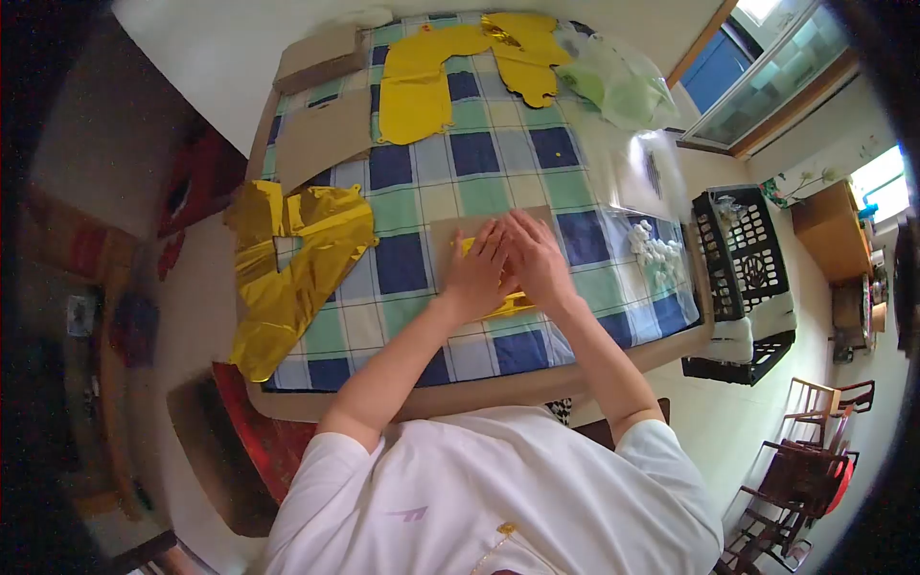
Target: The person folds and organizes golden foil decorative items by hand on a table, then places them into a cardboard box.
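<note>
My left hand [476, 266] lies with fingers stretched out over a folded piece of gold foil [513, 304] on a brown cardboard sheet [446, 232]. Beside it, my right hand [539, 261] is also spread flat, its fingertips touching or overlapping those of the left. Both hands hide most of the folded foil, whose shiny edge shows below them. A shiny gold foil balloon [321, 251], flat and uninflated, is spread at the left of the bed-like surface. Two more flat yellow-gold foil shapes [414, 91] lie at the far side.
Checkered cloth [402, 264] covers the surface. Brown cardboard [326, 139] and a cardboard box [321, 57] are at the far left. Clear plastic bags [623, 86] and small white pieces [655, 247] lie at the right. Black crates [743, 249] stand beyond the right edge.
</note>
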Demonstrator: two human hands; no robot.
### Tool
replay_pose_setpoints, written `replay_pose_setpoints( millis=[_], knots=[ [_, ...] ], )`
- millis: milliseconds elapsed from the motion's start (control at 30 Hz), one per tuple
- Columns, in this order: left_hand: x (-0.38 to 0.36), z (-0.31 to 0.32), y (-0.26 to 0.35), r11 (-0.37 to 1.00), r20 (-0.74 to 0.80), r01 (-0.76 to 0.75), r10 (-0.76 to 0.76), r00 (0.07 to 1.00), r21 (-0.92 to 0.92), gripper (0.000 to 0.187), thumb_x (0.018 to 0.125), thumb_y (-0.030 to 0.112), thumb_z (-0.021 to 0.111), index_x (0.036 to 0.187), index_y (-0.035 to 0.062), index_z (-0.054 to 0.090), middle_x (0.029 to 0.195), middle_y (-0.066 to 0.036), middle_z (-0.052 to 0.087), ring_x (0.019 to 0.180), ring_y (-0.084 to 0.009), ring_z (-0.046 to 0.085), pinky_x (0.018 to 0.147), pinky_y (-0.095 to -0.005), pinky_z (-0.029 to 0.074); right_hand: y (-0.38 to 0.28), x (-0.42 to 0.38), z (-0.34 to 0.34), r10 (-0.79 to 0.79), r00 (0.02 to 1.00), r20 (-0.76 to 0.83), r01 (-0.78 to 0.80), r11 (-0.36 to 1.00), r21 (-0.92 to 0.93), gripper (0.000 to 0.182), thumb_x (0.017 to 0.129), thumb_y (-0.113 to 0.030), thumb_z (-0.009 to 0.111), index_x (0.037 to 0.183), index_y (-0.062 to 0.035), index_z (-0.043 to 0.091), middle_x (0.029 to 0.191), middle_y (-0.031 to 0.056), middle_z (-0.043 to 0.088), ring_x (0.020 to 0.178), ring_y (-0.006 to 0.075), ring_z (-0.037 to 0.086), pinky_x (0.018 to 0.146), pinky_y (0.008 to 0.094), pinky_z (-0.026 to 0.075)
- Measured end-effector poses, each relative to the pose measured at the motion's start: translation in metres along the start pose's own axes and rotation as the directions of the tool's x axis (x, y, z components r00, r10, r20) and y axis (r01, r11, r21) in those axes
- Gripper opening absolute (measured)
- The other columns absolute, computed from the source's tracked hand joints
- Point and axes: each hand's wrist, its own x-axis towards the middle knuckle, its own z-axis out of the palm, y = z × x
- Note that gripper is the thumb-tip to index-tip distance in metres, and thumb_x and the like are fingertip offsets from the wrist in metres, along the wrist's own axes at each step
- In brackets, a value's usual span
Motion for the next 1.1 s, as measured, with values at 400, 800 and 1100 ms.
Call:
replay_pose_setpoints(
  millis=[400,800,1100],
  knots=[
    [-0.023,-0.018,-0.022,0.989,-0.03,0.1,-0.104,0.994,-0.109,0.081,0.088,0.055,0.047,0.146,0.0024,0.024,0.154,-0.012,0.019,0.144,-0.0234,0.013,0.111,-0.0601,0.006,0.025,-0.011,0.021,-0.02,0.996,0.092,0.044,0.963,-0.265,0.05,0.093,-0.021,0.046,0.138,-0.0008,0.038,0.145,0.015,0.038,0.137,0.0286,0.03,0.113,0.0463,0.021],
    [-0.033,-0.023,-0.027,0.986,-0.014,0.159,-0.159,0.987,-0.044,0.082,0.088,0.051,0.051,0.147,0.0026,0.021,0.154,-0.014,0.018,0.143,-0.0259,0.014,0.11,-0.0621,0.006,0.002,-0.016,0.031,0.014,0.987,0.162,0.037,0.952,-0.304,0.053,0.094,-0.027,0.045,0.139,-0.0003,0.037,0.147,0.0149,0.034,0.139,0.0278,0.028,0.113,0.0478,0.019],
    [-0.036,-0.029,-0.023,0.994,0.047,0.07,-0.066,0.997,-0.088,0.084,0.084,0.052,0.055,0.144,0.0007,0.026,0.154,-0.016,0.018,0.143,-0.0265,0.014,0.113,-0.0573,0.009,0.021,-0.016,0.017,0.02,0.99,0.138,0.024,0.951,-0.308,0.056,0.095,-0.032,0.045,0.14,-0.0009,0.036,0.148,0.0149,0.033,0.139,0.0279,0.027,0.113,0.0488,0.019]
  ],
)
